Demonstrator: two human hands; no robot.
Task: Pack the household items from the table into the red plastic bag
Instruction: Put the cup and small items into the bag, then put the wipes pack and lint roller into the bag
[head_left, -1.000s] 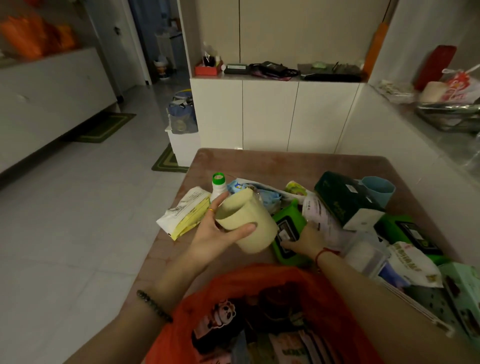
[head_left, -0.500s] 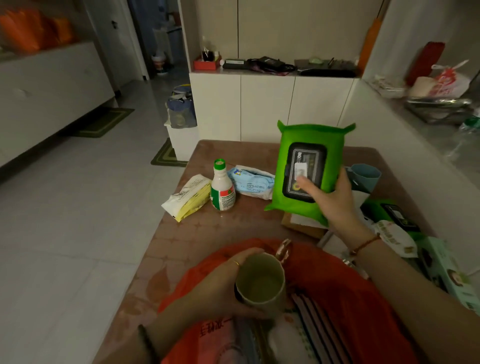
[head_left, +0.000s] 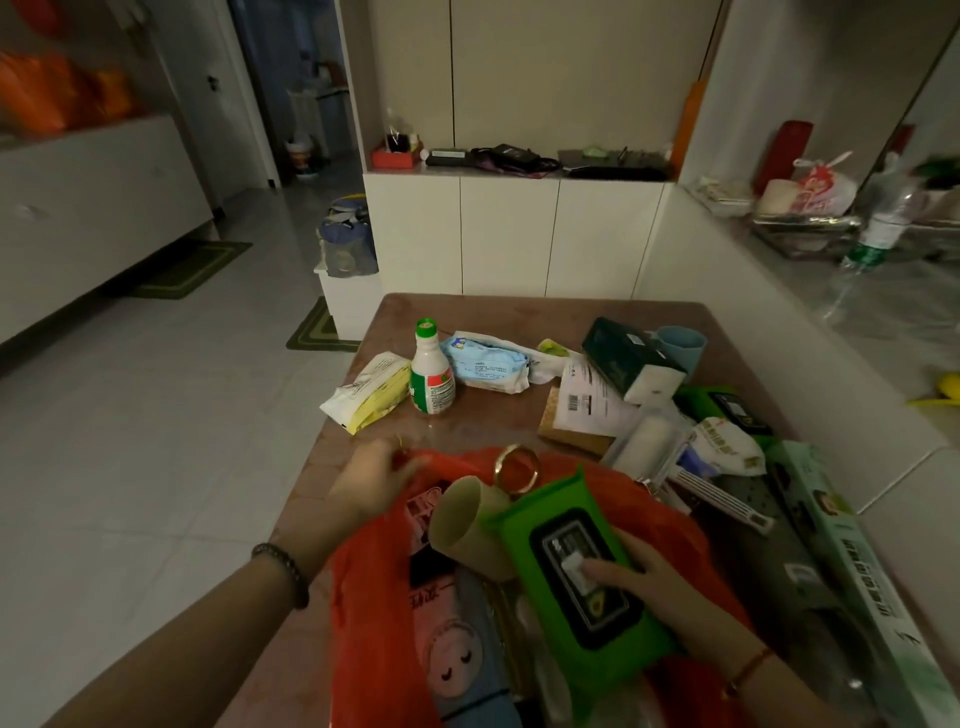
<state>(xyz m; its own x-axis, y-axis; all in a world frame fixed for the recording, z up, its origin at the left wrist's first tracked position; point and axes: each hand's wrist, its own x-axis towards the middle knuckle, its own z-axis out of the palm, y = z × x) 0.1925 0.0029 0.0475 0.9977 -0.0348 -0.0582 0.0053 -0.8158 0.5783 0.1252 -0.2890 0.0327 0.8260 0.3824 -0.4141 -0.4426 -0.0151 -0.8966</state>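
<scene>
Gripping a green wipes pack (head_left: 582, 566), the right hand (head_left: 654, 587) has its thumb on the pack's black lid and fingers underneath, holding it over the open mouth of the red bag (head_left: 374, 582). Left hand (head_left: 371, 480) pinches the bag's far-left rim, fingers closed on the plastic. Between the two hands, a pale cup (head_left: 465, 522) lies tipped on its side inside the bag, touching the pack's far edge. Just beyond the cup, a ring-shaped handle (head_left: 516, 469) sticks up at the bag's rim. Past the left hand on the table (head_left: 488, 312): a yellow-and-white pouch (head_left: 369, 389), a white bottle with green cap (head_left: 431, 371) standing upright beside it, then a blue tissue pack (head_left: 485, 361). Beyond and outboard of the right hand: a dark green box (head_left: 628, 358), a blue cup (head_left: 680, 345) behind it, a second green wipes pack (head_left: 727, 410), plus a cluttered pile I can't itemise.
</scene>
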